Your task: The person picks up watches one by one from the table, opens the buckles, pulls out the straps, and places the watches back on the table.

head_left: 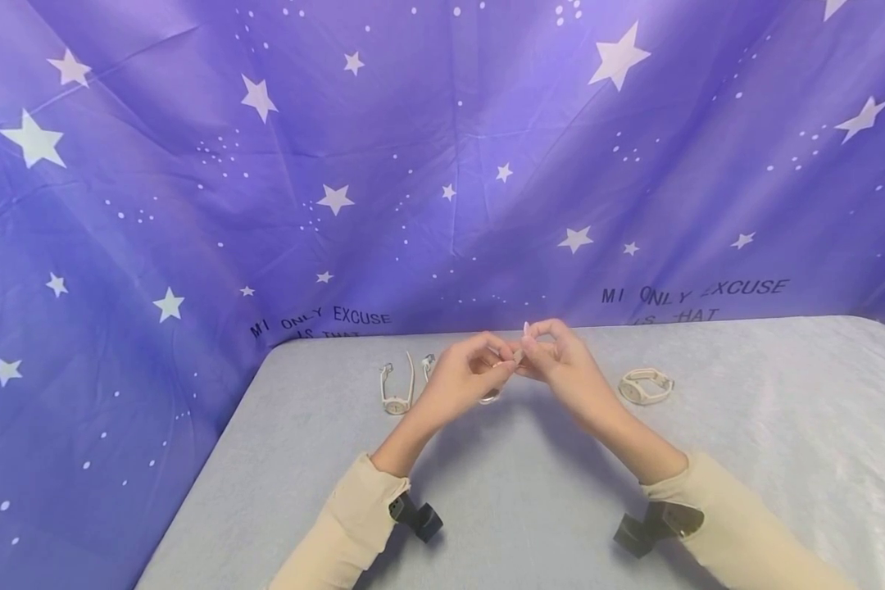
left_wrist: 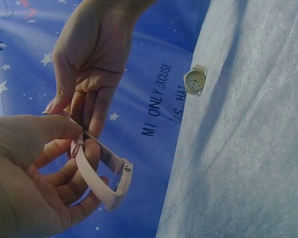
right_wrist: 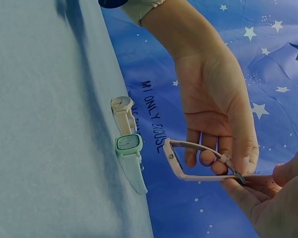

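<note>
Between my two hands, raised above the table, is a pink wristwatch [left_wrist: 93,174] with a squarish case, its strap bent into a loop. My left hand [head_left: 463,373] pinches the strap near the metal buckle [right_wrist: 239,177], while the case hangs below the fingers. Thumb and fingers of my right hand [head_left: 566,365] pinch the strap's end beyond the buckle. In the head view the hands cover most of this watch, and only a bit of the case [head_left: 490,397] peeks out under the left fingers.
On the table [head_left: 531,500], a cream watch [head_left: 396,405] lies at the left, with a pale green watch [right_wrist: 129,144] beside it, partly behind my left hand. Another cream watch [head_left: 634,392], strap looped, lies to the right. A purple star-print cloth [head_left: 442,164] hangs behind.
</note>
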Available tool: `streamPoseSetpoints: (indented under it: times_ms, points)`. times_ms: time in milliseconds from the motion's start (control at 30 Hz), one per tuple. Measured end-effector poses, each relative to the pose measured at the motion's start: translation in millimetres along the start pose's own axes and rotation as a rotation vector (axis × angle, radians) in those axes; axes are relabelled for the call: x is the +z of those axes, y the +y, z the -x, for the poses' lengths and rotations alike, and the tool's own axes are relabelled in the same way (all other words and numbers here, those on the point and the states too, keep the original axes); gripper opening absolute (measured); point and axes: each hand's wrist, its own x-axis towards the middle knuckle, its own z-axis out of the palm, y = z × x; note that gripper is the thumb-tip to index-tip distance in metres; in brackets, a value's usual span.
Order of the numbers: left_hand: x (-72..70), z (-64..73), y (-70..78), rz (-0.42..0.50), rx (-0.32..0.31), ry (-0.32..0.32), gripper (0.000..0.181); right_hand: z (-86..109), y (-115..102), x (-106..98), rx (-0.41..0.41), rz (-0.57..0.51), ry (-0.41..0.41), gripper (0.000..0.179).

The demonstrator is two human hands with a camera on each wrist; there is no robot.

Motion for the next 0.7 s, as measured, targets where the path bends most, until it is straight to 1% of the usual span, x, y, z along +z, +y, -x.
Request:
streamPoseSetpoints:
  times_ms: [100,367,700]
  points:
    - [-0.5,0.0,-0.1,0.001,0.003,-0.009,0.006,0.1,-0.7,0.2,0.005,-0.003,0.002,0.019]
    - [-1.1,0.7,-0.2,0.046,-0.018,-0.022,0.008,0.7,-0.9,0.7,0.012,-0.006,-0.002,0.019]
    - [-0.6,1.5,0.6,0.012,0.017,-0.008,0.008,2.1,-2.7,0.5,-0.009,0.004,-0.006,0.020]
